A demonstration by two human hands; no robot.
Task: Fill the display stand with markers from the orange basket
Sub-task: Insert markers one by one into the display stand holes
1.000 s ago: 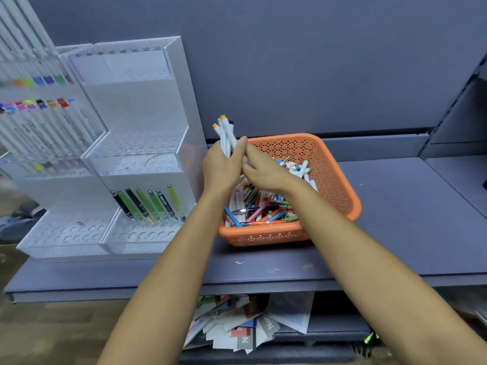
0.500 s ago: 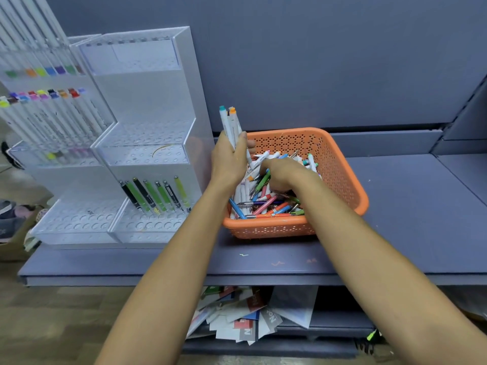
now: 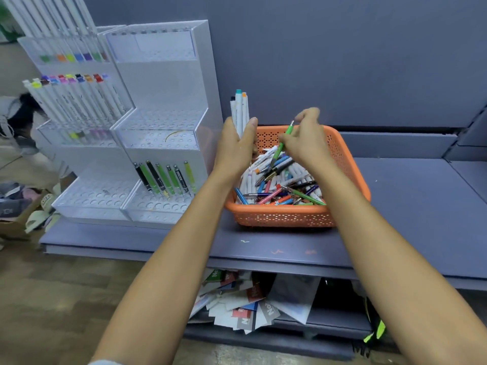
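Mid-gathering: left hand clasps white markers, right hand pinches a green pen above the orange basket; next, slotting into the display stand, frame left.

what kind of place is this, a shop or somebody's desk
Probably a stationery shop. Tiered clear display stands hold rows of markers in holes, they stand on a grey shelf with a back panel, and an orange basket of loose pens and markers sits beside them.

Your blue-grey shelf carries the orange basket; the display stand stands just left of it, and a second stand farther left.
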